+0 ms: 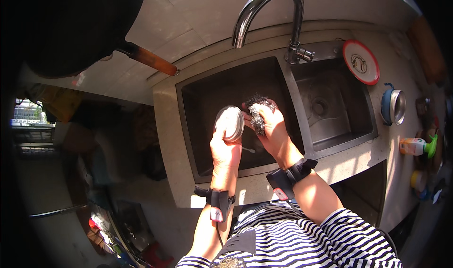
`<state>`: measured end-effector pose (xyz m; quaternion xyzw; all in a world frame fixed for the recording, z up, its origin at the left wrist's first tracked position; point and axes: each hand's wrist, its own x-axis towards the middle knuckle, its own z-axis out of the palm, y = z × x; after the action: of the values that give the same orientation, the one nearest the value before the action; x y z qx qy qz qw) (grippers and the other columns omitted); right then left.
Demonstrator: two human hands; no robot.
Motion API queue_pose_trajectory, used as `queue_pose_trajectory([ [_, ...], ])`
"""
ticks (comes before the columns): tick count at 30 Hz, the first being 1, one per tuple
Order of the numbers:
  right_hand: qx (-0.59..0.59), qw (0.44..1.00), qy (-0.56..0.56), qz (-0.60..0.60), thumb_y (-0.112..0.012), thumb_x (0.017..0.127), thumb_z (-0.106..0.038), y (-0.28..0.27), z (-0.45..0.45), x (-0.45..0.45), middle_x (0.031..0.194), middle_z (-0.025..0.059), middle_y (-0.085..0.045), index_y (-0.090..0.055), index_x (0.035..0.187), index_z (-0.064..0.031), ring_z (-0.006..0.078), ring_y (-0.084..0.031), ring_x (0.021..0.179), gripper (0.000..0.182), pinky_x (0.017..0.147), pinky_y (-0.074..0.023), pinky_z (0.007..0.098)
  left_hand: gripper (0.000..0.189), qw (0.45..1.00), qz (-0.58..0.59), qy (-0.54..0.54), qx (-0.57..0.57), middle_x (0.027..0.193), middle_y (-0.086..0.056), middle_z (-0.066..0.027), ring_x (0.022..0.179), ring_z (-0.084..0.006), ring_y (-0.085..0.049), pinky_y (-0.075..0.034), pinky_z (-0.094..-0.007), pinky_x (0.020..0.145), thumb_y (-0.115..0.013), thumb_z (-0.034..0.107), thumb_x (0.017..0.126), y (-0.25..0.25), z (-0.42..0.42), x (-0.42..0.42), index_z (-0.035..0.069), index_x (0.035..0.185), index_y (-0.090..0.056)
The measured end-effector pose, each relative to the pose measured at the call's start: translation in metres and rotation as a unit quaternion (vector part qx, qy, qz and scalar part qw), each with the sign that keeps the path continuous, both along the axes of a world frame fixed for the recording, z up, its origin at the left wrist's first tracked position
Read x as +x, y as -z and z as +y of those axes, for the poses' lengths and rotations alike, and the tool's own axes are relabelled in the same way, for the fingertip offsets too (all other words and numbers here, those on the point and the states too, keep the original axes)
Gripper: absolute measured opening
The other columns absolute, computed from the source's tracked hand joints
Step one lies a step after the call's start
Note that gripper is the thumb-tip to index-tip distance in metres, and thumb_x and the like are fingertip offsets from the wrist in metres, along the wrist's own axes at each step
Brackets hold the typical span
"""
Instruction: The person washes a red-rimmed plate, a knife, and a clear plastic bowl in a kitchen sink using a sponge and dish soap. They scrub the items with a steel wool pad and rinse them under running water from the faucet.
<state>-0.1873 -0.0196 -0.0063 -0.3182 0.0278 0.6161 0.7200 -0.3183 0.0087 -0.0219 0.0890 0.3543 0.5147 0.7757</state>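
Observation:
Over the larger sink basin, my left hand grips a small round metal lid or dish, tilted up and bleached by sunlight. Its exact kind is hard to tell in the glare. A dark steel wool scourer is bunched in my right hand, just to the right of the round piece and apart from it. Below the two hands, a small pale, thin object lies in the basin, partly in shadow.
A chrome faucet arches above the basins, its spout over the larger one. The smaller basin is to the right. A red-rimmed plate, a blue-and-metal container and a spray bottle line the right counter. A wooden-handled pan hangs upper left.

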Motion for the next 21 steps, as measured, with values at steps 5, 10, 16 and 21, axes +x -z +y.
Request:
queue_pose_trajectory([
  [5,0.117,0.850,0.013,-0.513,-0.061,0.087,-0.001,0.008,-0.013,-0.018,0.116,0.0088,-0.059,-0.049,0.120,-0.0030,0.0128,-0.056,0.104,0.035,0.089,-0.0466,0.0254,0.041,0.996,0.065,0.051,0.045,0.116,-0.059,-0.0091,0.106,-0.0204,-0.058,-0.047,-0.0355,0.095,-0.055,0.013,0.092,-0.019,-0.011,0.023,0.006,0.131,-0.043],
  [10,0.061,0.939,0.005,-0.339,-0.059,0.090,-0.005,0.016,0.006,0.011,0.095,0.0094,-0.065,-0.052,0.110,0.0000,0.0131,-0.064,0.086,0.021,0.080,-0.0524,0.0258,0.033,0.995,0.051,0.073,0.054,0.121,-0.058,-0.0089,0.113,-0.0180,-0.055,-0.042,-0.0333,0.101,-0.053,0.017,0.095,-0.014,-0.033,0.025,0.002,0.124,-0.051],
  [16,0.141,0.862,-0.016,-0.486,-0.068,0.080,-0.001,0.000,-0.018,-0.010,0.124,0.0119,-0.056,-0.053,0.114,-0.0021,0.0206,-0.056,0.111,0.037,0.095,-0.0439,0.0312,0.029,0.992,0.043,0.113,0.033,0.115,-0.061,-0.0071,0.106,-0.0163,-0.058,-0.047,-0.0315,0.093,-0.048,0.020,0.097,-0.024,-0.019,0.020,0.003,0.120,-0.055],
  [21,0.096,0.821,0.000,-0.563,-0.067,0.083,-0.003,0.010,-0.010,0.005,0.092,0.0062,-0.063,-0.056,0.107,-0.0009,0.0107,-0.061,0.084,0.027,0.076,-0.0508,0.0250,0.031,0.989,0.075,0.115,0.048,0.115,-0.061,-0.0077,0.105,-0.0157,-0.058,-0.045,-0.0302,0.095,-0.043,0.020,0.100,-0.017,-0.022,0.020,-0.002,0.120,-0.055],
])
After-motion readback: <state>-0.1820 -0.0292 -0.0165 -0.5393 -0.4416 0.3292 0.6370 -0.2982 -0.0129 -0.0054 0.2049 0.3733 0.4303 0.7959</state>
